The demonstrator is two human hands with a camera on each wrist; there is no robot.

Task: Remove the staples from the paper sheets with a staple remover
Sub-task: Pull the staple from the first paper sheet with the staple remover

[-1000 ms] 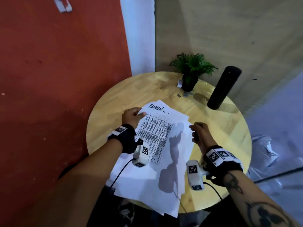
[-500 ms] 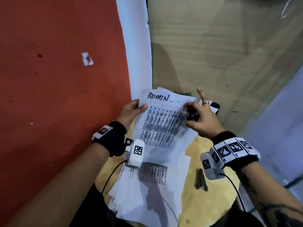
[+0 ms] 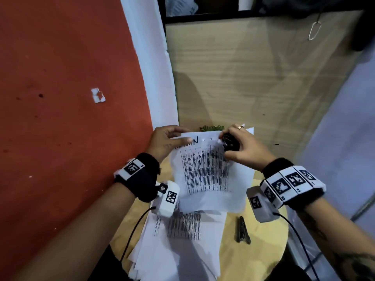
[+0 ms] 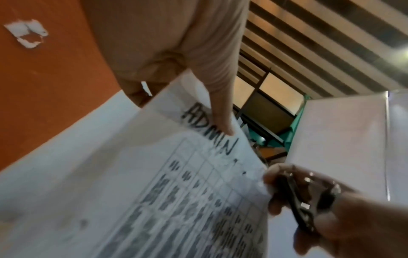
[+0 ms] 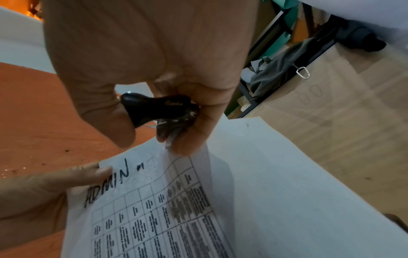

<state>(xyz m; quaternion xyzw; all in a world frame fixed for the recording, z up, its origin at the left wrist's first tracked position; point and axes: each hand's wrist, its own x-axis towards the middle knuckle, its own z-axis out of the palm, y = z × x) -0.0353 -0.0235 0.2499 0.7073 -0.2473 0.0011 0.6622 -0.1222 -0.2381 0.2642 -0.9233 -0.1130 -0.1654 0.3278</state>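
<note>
My left hand (image 3: 165,140) pinches the top left corner of a stapled set of paper sheets (image 3: 205,173) raised above the table; the thumb lies over the handwritten "ADMIN" (image 4: 205,125). The sheets (image 5: 159,209) carry a printed table. My right hand (image 3: 241,146) grips a black staple remover (image 3: 230,141) at the sheets' top edge, right of the writing. The staple remover (image 5: 154,109) is squeezed between thumb and fingers, its metal claws down at the paper edge. No staple can be made out. The staple remover (image 4: 302,200) is also visible in the left wrist view.
A loose stack of white paper (image 3: 178,246) lies on the round wooden table (image 3: 261,252). A dark metal tool (image 3: 242,230) lies on the table right of the stack. A red wall (image 3: 60,98) stands close on the left, a wooden panel (image 3: 253,88) ahead.
Both hands lifted the top stapled set off the stack and up toward my face. The right hand brought the staple remover to the sheets' top edge. My head tilted up.
</note>
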